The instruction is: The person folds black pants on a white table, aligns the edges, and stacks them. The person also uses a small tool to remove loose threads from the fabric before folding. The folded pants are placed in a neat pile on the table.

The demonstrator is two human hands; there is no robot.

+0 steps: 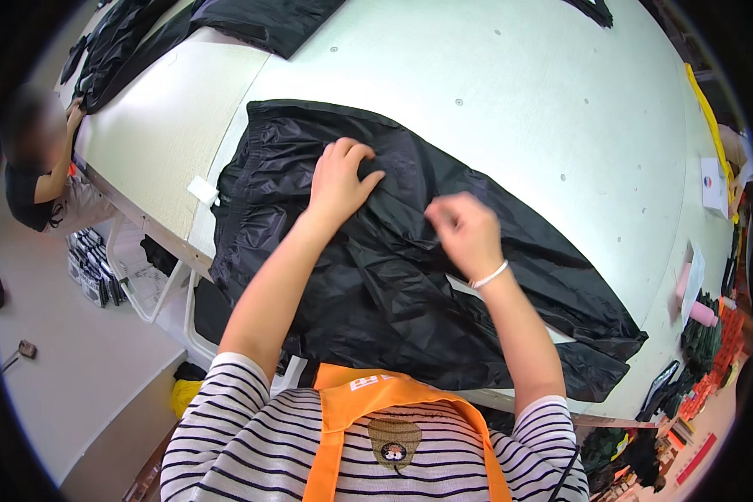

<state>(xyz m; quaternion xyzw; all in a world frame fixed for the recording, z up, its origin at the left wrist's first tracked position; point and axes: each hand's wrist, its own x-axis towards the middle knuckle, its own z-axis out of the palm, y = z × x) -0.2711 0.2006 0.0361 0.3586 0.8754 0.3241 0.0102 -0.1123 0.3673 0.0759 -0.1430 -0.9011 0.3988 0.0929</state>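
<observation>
A pair of shiny black trousers point(393, 276) lies spread on the white table, its gathered elastic waistband point(238, 197) toward the left and its legs running to the right. A small white tag point(202, 192) sticks out at the waistband. My left hand point(340, 180) rests on the upper part of the trousers, fingers slightly bent and thumb apart, gripping nothing visible. Over the middle of the garment is my right hand point(467, 230), its fingers curled together and a little blurred. Whether anything is pinched in them cannot be seen.
More black garments point(251, 21) lie at the far left of the table point(519, 109), where another person point(42, 167) works. At the right edge are a white box point(714, 187), a pink thread cone point(703, 315) and piled clothing. Packaged stacks point(96, 268) stand on the floor.
</observation>
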